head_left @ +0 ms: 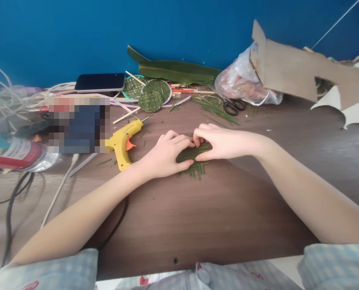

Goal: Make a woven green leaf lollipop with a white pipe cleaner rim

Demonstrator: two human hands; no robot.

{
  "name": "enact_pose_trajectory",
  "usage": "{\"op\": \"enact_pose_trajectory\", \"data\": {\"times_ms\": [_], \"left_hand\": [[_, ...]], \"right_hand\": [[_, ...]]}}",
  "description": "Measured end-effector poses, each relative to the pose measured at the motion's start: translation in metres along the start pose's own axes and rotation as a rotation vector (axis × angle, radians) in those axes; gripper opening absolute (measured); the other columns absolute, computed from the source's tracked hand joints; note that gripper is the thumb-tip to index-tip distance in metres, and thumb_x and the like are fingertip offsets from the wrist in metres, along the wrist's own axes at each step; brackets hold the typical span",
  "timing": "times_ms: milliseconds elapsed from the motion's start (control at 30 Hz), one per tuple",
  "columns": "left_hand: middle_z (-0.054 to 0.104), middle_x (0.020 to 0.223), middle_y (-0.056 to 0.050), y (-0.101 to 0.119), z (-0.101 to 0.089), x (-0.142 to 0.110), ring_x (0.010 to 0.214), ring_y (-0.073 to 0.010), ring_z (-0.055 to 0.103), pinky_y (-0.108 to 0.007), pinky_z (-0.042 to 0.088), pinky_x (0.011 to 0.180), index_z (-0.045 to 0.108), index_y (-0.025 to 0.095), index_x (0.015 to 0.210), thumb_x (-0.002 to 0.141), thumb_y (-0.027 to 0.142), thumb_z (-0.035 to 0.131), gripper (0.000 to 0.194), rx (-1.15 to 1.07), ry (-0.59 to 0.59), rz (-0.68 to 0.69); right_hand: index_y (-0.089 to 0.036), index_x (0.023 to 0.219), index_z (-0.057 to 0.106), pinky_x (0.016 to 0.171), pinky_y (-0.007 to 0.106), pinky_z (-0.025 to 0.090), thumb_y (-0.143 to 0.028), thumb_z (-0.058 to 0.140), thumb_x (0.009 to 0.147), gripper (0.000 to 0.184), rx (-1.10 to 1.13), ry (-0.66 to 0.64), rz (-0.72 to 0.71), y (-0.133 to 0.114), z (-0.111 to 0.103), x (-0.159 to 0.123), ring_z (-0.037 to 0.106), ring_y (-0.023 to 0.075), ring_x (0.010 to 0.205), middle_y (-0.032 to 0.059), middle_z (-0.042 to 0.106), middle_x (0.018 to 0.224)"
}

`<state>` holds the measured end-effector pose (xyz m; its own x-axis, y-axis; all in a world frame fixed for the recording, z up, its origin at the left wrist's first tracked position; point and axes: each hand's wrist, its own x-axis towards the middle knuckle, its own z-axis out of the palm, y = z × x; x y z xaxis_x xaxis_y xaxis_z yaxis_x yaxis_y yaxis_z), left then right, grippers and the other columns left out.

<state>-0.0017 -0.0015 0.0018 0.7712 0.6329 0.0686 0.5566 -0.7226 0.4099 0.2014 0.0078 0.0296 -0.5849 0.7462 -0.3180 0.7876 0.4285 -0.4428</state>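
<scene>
A leaf mat [189,154] that asks for a light touch

From where I stand, the small mat of green strips lies on the brown table [182,217], straight in front of the person and between the two hands. The left hand [175,155] covers its left side, thumb and fingers spread well apart with the weave showing in the gap. The right hand [214,141] comes over the other side, fingers curled down at the far edge and thumb set apart on the near one; whether those fingertips pinch a strip, I can't tell.

I'd guess the mat weighs next to nothing. The strips look thin and bendy, smooth enough to slide against one another, and likely to split if creased hard or tugged sideways. The loose ends [200,172] poking out towards the person seem the weakest place to grab: pull one and it could slip out of the weave. A flat hand over the woven middle looks like the safer hold, with a gentle finger-and-thumb pinch, close to the weave, for any single strip. To lift it, I'd support it from underneath, since it would probably sag or loosen if held by one corner.

A yellow glue gun [131,129] lies beyond the left forearm.
</scene>
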Motion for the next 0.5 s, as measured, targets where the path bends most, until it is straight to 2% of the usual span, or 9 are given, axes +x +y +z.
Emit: {"op": "enact_pose_trajectory", "data": {"times_ms": [133,300,500], "left_hand": [[0.059,0.121,-0.003,-0.004,-0.004,0.001,0.103,-0.0208,0.045,-0.037,0.033,0.097,0.055,0.018,0.115,0.085,0.026,0.046,0.032,-0.083,-0.026,-0.006],[0.058,0.124,0.0,-0.006,-0.007,0.002,0.107,-0.0198,0.045,-0.036,0.034,0.099,0.055,0.02,0.118,0.085,0.014,0.038,0.038,-0.14,-0.046,-0.038],[0.059,0.124,0.001,-0.005,-0.013,0.001,0.111,-0.0182,0.047,-0.033,0.035,0.099,0.056,0.021,0.117,0.083,0.012,0.037,0.04,-0.207,-0.045,-0.096]], "right_hand": [[-0.025,0.088,0.048,0.071,0.033,0.037,-0.051,0.057,0.07,0.033,0.037,-0.014,-0.02,0.006,-0.002,-0.001,0.047,0.0253,0.094,0.0039,0.048,0.097],[-0.025,0.086,0.046,0.072,0.032,0.037,-0.049,0.062,0.066,0.036,0.028,0.0,-0.03,0.006,0.0,0.0,0.046,0.0252,0.095,0.0033,0.047,0.095],[-0.025,0.088,0.049,0.073,0.033,0.037,-0.049,0.061,0.067,0.034,0.051,-0.011,-0.055,0.01,-0.001,0.001,0.046,0.0246,0.094,0.0036,0.048,0.096]]}}
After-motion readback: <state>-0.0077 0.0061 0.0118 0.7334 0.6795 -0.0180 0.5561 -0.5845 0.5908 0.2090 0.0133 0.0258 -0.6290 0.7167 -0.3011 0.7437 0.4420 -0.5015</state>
